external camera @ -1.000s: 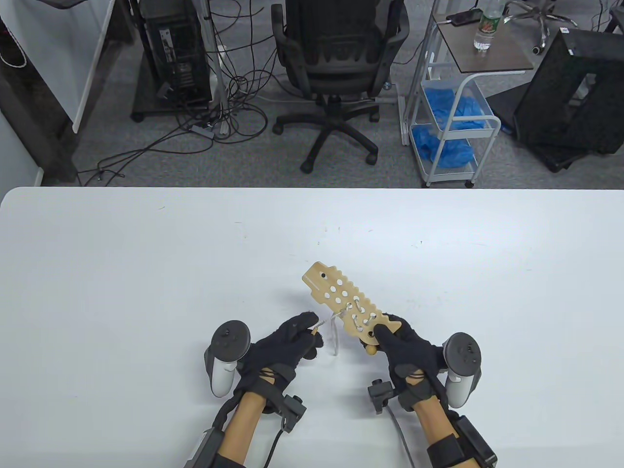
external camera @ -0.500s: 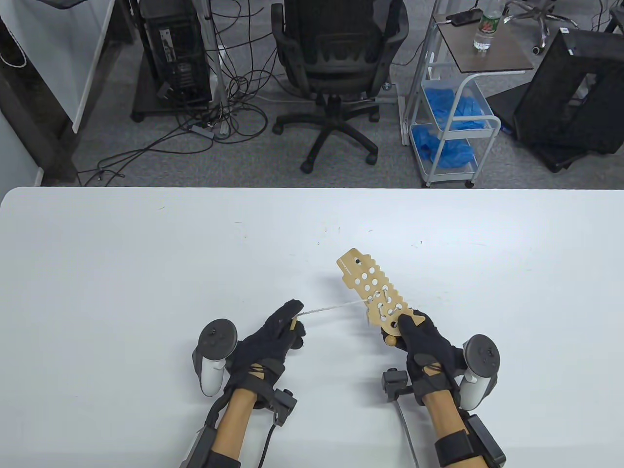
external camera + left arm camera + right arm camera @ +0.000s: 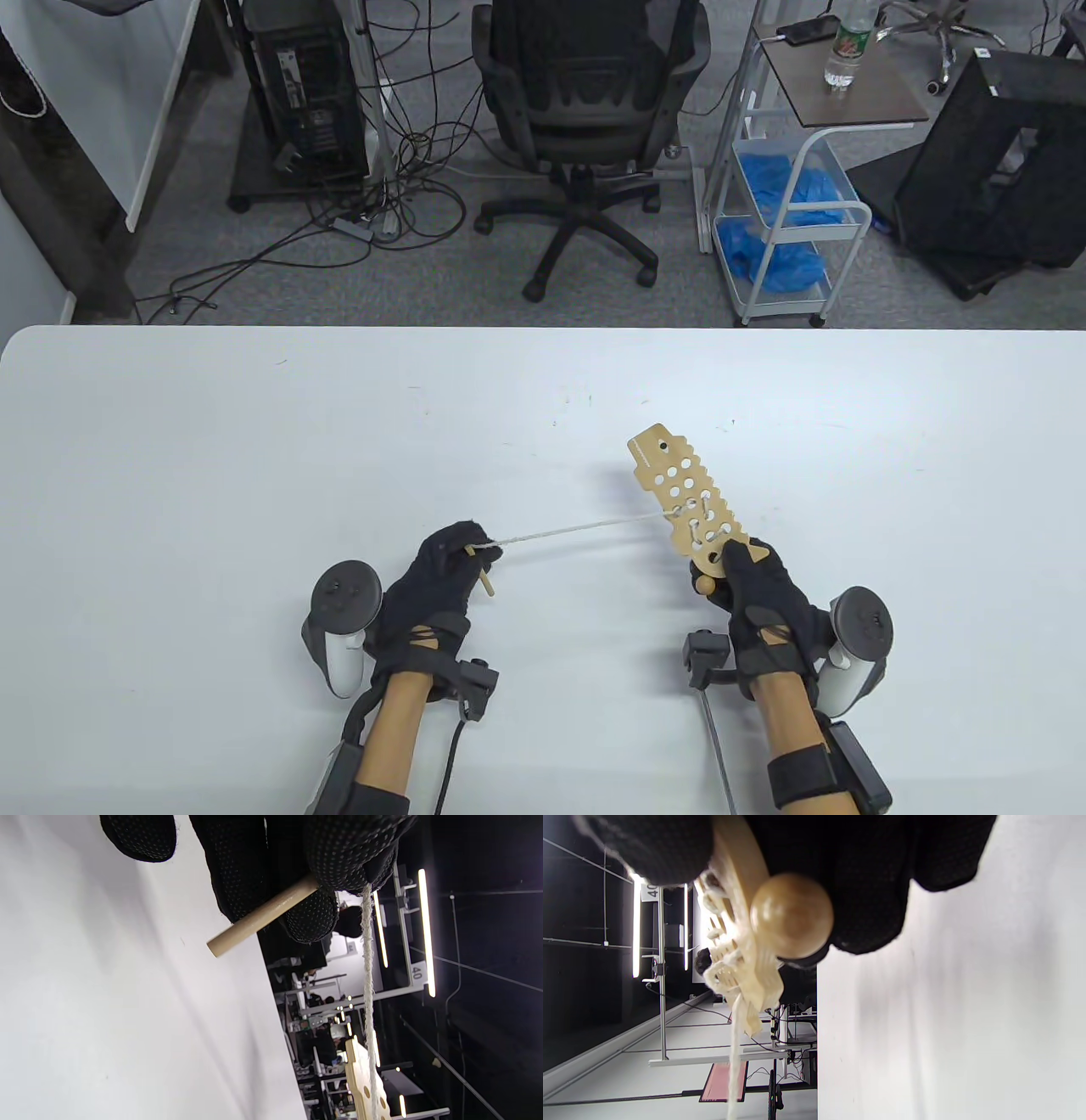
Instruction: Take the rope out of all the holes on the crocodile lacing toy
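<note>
Basically the right hand (image 3: 764,594) clamps the tail end of the wooden crocodile (image 3: 691,509) above the table (image 3: 254,441), bracing it, while the left hand (image 3: 437,577) pinches the peg (image 3: 485,580) tipping the rope (image 3: 577,528). Rope runs taut between them, likely to drag it out; several holes near the tail are still laced.

The right hand (image 3: 764,594) hides the crocodile toy's (image 3: 691,501) tail end; which holes stay laced is unclear.
</note>
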A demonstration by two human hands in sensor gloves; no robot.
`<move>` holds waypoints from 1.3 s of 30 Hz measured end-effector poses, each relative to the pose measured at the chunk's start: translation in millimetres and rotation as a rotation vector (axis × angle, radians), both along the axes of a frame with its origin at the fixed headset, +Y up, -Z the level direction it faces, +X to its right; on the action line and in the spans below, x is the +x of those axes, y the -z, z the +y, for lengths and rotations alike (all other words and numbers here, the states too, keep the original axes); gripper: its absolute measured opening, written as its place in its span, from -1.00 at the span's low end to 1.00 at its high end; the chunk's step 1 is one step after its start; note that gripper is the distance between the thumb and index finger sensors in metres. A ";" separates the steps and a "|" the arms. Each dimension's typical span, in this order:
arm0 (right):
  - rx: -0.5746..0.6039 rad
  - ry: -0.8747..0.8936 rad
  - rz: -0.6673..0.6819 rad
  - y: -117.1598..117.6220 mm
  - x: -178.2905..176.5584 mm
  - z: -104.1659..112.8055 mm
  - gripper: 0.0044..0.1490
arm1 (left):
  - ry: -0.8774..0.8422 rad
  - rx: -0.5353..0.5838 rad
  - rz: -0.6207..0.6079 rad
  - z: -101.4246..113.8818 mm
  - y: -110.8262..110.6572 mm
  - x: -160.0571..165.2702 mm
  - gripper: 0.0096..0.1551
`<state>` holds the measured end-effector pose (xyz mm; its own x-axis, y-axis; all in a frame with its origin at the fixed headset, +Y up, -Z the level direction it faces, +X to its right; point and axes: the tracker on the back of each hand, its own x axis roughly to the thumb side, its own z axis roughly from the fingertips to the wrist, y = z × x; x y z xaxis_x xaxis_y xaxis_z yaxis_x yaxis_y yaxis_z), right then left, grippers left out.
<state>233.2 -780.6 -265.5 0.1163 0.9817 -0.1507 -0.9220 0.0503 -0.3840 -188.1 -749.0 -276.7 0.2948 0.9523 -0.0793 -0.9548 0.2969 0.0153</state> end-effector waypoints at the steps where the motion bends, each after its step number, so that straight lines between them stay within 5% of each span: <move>1: -0.005 0.010 -0.009 -0.3 1.2 -0.3 -0.42 | 0.003 0.000 0.008 0.0 -0.1 -1.5 -0.46; 39: -0.031 0.289 -0.208 -11.0 28.6 -10.0 -0.41 | -0.075 0.004 0.299 -8.1 -5.8 -46.4 -0.49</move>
<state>261.9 -790.6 -254.5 0.4203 0.8989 -0.1240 -0.7730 0.2831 -0.5678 -234.5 -757.1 -270.9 0.1879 0.9710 -0.1477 -0.9270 0.2250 0.2999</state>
